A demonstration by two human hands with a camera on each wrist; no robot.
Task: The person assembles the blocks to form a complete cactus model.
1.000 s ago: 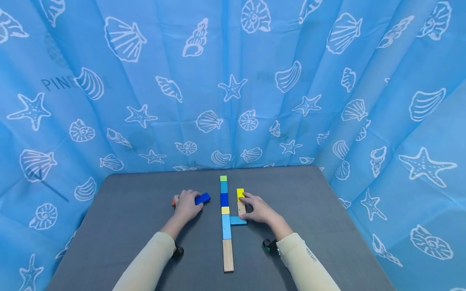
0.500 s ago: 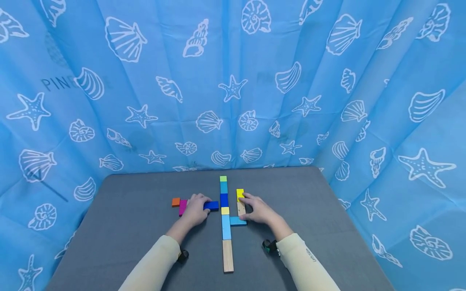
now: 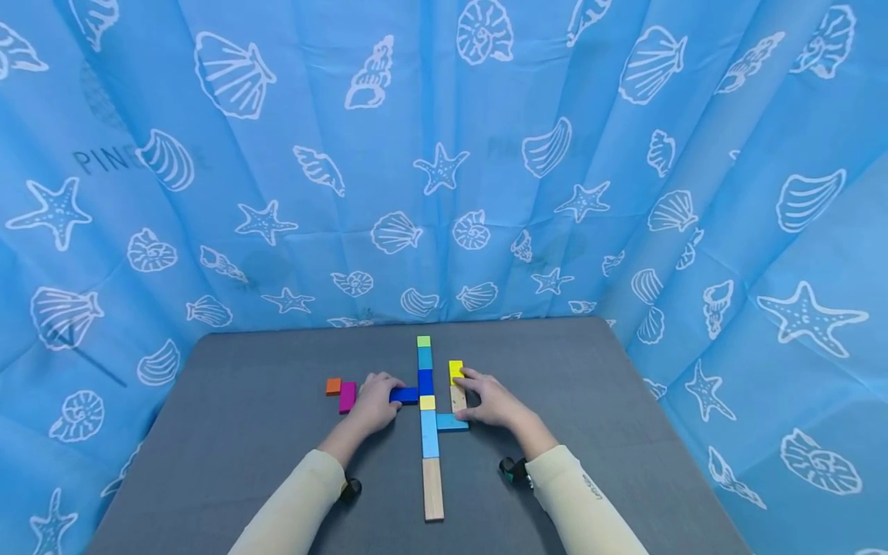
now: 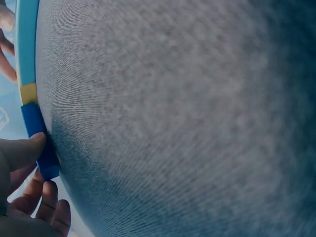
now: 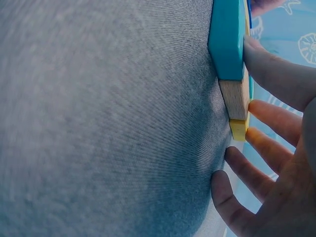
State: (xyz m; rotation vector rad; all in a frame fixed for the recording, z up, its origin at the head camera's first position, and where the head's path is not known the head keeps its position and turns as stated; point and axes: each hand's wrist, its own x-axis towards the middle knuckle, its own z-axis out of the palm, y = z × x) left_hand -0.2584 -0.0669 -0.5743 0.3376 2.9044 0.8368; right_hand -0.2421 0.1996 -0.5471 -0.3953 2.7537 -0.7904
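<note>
My left hand (image 3: pixel 375 402) pinches a dark blue block (image 3: pixel 404 396) between thumb and fingers; the block lies flat, its right end against the column of blocks. In the left wrist view the thumb presses on the same blue block (image 4: pixel 42 143). My right hand (image 3: pixel 492 401) rests on the right-hand group: its thumb touches the teal-blue crosswise block (image 3: pixel 451 422), and its fingers lie by the plain wooden block (image 3: pixel 458 398) and the yellow block (image 3: pixel 455 370). In the right wrist view the fingers are spread and mostly straight along the teal block (image 5: pixel 228 44).
The column runs from a green block (image 3: pixel 424 341) down to a long wooden block (image 3: pixel 433 489), with a light blue block (image 3: pixel 429 434) between. Left of my left hand lie a magenta block (image 3: pixel 347 398) and an orange block (image 3: pixel 334 386). A shell-patterned curtain (image 3: pixel 444 231) borders the grey table (image 3: pixel 243 462).
My left hand has carried the blue block to the right and turned it level, against the column. The magenta block has come into view behind it. My right hand has stayed put.
</note>
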